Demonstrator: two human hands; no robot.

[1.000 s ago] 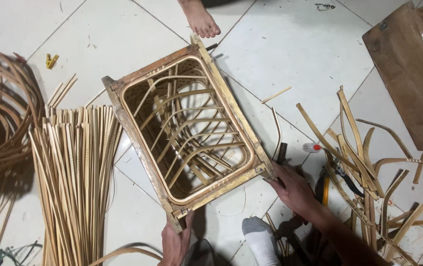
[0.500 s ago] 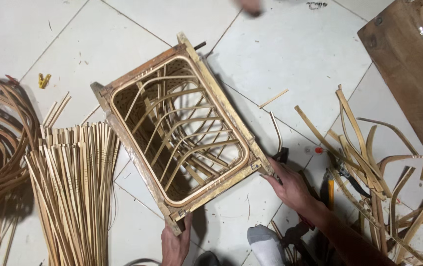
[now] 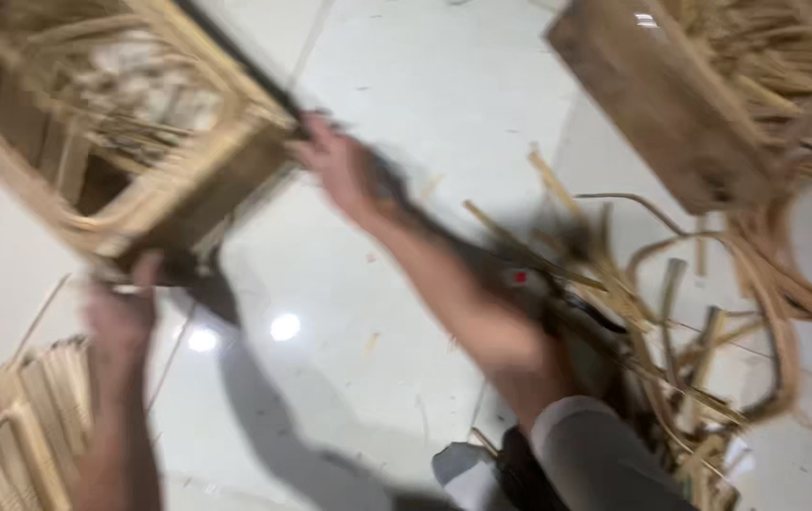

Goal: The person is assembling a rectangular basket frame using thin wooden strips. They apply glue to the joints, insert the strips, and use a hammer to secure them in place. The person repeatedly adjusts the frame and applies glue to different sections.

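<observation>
We hold the cane frame (image 3: 132, 142) at the upper left. Our left hand (image 3: 122, 308) grips its bottom corner; our right hand (image 3: 335, 166) curls on its side. It's blurry, so we need steady grips.

Glossy white tiled floor (image 3: 482, 114), lamp glare, scattered cane strips (image 3: 671, 312)

Hands: two, the left hand (image 3: 122, 317) and the right hand (image 3: 338, 168), both on the same frame.
Cane frames: one, the frame (image 3: 132, 142) at upper left, lifted off the floor.
Wooden pieces: one, a brown box-like piece (image 3: 657, 104) at upper right.
Bundles of straight cane sticks: one, the bundle (image 3: 18, 435) at lower left.
Loose curved cane strips: a tangled pile (image 3: 709, 312) at right; too blurred to count singly.
</observation>
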